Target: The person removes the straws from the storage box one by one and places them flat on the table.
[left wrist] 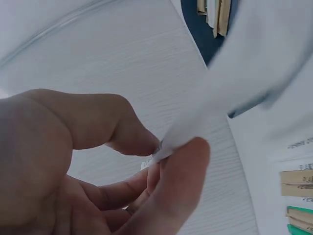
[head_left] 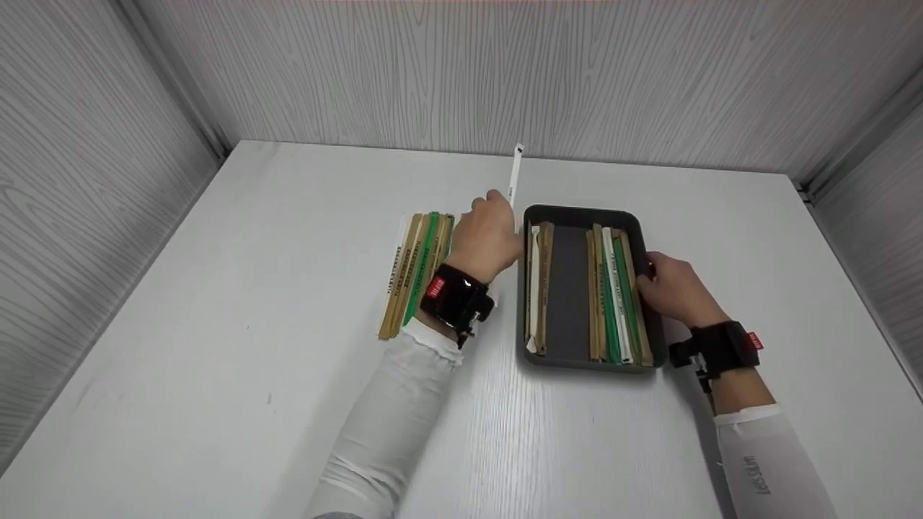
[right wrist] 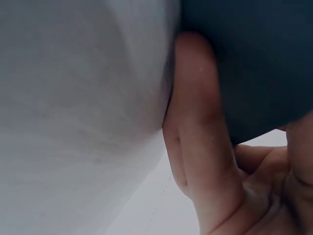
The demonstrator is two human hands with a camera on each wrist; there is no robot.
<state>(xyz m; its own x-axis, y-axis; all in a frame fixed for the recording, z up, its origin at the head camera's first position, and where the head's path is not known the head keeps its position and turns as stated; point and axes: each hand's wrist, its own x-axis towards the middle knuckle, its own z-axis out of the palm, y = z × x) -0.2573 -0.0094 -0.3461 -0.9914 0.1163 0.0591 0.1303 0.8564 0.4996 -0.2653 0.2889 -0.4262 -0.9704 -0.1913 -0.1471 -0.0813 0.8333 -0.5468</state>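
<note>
Step in hand, as I read it: moving wrapped sticks one by one from the loose pile into the tray, mid-transfer. Left hand (head_left: 489, 234) pinches one white wrapped stick (head_left: 515, 176) at its near end, thumb against fingertips (left wrist: 188, 161); the stick points up and away from the grip, its far tip well above the table (head_left: 216, 324). The left wrist view confirms the pinch, with the wrapper blurred above the fingers.

The pile of wrapped sticks (head_left: 414, 270), brown, green and white, lies flat just left of the gripping hand, partly under the wrist. The dark tray (head_left: 570, 288) sits just right of the grip; a few sticks lie along its left wall, a larger row (head_left: 616, 295) along its right wall, and a bare strip runs between them.

Right hand (head_left: 670, 288) holds the tray's right wall, fingers curled over the rim and touching the right-hand row. In the right wrist view one finger (right wrist: 195, 127) is pressed on the dark wall; how firm the clasp is, I cannot tell.

Next move likely calls for tipping the stick level, lining it up with the rows, and lowering it right of the grip into the tray.

Pose: left forearm runs up from the lower edge, wrist bent toward the tray. Right forearm comes in from the lower right, wrist low beside the tray.
</note>
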